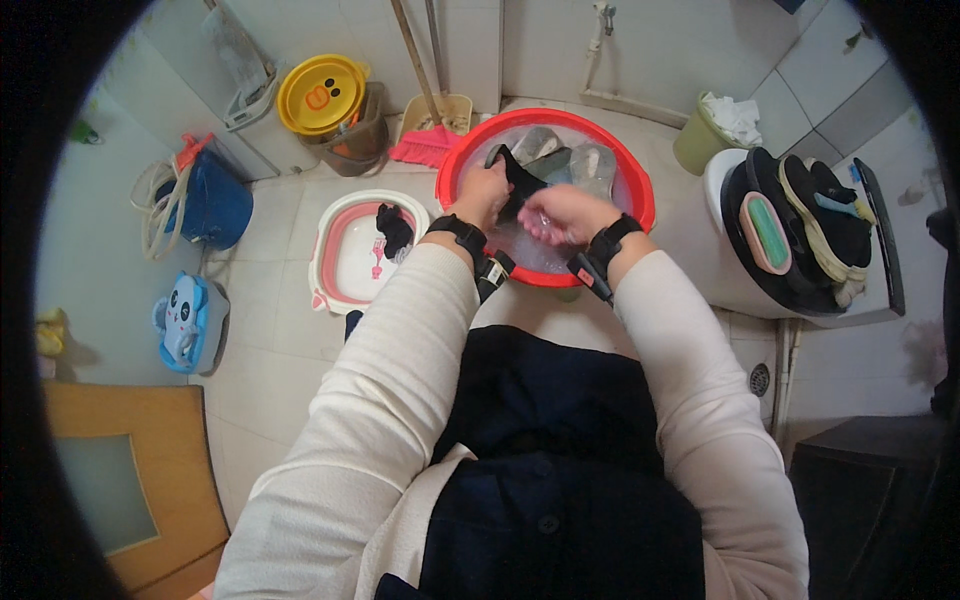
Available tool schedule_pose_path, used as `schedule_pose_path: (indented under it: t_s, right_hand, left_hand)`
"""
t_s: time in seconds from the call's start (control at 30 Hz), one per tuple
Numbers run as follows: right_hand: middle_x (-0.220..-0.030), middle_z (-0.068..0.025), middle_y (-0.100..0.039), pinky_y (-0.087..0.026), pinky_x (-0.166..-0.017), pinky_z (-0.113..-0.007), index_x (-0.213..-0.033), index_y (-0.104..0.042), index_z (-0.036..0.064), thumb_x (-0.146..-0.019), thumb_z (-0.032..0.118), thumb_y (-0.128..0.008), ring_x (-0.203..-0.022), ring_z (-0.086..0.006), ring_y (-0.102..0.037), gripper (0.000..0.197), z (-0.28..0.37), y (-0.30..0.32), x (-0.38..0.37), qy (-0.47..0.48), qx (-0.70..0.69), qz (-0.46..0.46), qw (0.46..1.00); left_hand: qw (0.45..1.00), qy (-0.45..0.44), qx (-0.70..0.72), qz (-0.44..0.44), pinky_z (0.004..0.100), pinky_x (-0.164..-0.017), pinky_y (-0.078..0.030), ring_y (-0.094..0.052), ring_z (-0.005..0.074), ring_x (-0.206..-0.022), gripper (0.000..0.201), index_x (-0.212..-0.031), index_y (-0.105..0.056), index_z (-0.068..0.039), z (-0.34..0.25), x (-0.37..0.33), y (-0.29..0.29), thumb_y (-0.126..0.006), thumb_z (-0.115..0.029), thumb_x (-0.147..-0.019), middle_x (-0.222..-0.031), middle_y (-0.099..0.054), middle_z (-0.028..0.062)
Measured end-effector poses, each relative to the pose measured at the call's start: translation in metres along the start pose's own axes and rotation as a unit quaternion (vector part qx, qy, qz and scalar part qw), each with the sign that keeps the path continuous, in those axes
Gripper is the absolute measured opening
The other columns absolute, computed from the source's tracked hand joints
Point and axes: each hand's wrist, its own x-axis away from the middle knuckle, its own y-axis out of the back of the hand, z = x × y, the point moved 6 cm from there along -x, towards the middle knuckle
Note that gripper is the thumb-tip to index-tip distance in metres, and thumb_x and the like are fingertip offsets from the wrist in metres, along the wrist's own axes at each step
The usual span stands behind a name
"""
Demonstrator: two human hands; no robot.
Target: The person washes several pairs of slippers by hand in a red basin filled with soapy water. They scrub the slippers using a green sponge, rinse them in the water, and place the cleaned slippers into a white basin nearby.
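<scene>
A red basin (645, 190) of cloudy, sudsy water stands on the floor in front of me. Above the water my left hand (483, 192) is closed on a black sock-like cloth (523, 178), which stretches from its fingers toward the right. My right hand (572, 213) is curled, its wet fingers beside the lower end of that cloth; whether they grip it is hidden. Grey soaked items (592, 165) sit in the water at the far side of the basin, their kind unclear. Both wrists wear black straps with small devices.
Left of the basin is a white and pink tub (345, 275) holding a small black cloth (394, 230). Behind stand a pink broom (428, 146) and a yellow-lidded bucket (322, 95). To the right, shoes (815, 215) and a brush (765, 232) lie on a white appliance (715, 240).
</scene>
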Motion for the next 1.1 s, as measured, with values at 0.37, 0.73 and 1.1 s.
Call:
schedule_pose_path:
  t_s: [0.37, 0.73, 1.1]
  right_hand:
    - [-0.097, -0.0111, -0.067, -0.052, -0.077, -0.03, -0.101, -0.062, 0.0019, -0.094, 0.023, -0.05, -0.088, -0.019, -0.066, 0.026, 0.054, -0.035, 0.048, 0.143, -0.094, 0.103, 0.98]
    - [-0.077, -0.0051, -0.065, -0.045, -0.061, -0.028, -0.088, -0.069, 0.0004, -0.082, 0.019, -0.062, -0.068, -0.0121, -0.057, 0.021, 0.026, -0.002, 0.02, 0.169, 0.343, -0.025, 0.924]
    - [-0.103, -0.0298, -0.063, -0.049, -0.079, -0.039, -0.101, -0.064, -0.0102, -0.076, 0.013, -0.049, -0.093, -0.0401, -0.064, 0.038, -0.025, -0.003, -0.034, 0.067, 0.515, -0.074, 0.851]
  left_hand:
    - [0.936, 0.071, 0.291, 0.186, 0.0351, -0.052, -0.049, -0.061, 0.0233, -0.065, 0.031, -0.092, -0.056, -0.008, 0.018, -0.001, -0.021, -0.039, -0.033, -0.099, -0.076, -0.06, 0.0108]
    - [0.978, 0.092, 0.183, -0.031, 0.0317, -0.053, -0.052, -0.06, 0.0245, -0.076, 0.034, -0.114, -0.05, -0.005, 0.021, -0.007, -0.011, -0.048, -0.035, -0.097, -0.103, -0.058, 0.0116]
    - [0.986, 0.108, 0.122, -0.028, 0.0385, -0.071, -0.051, -0.06, 0.0292, -0.091, 0.045, -0.129, -0.041, -0.01, 0.024, -0.001, 0.0, -0.046, -0.041, -0.096, -0.119, -0.053, 0.0123]
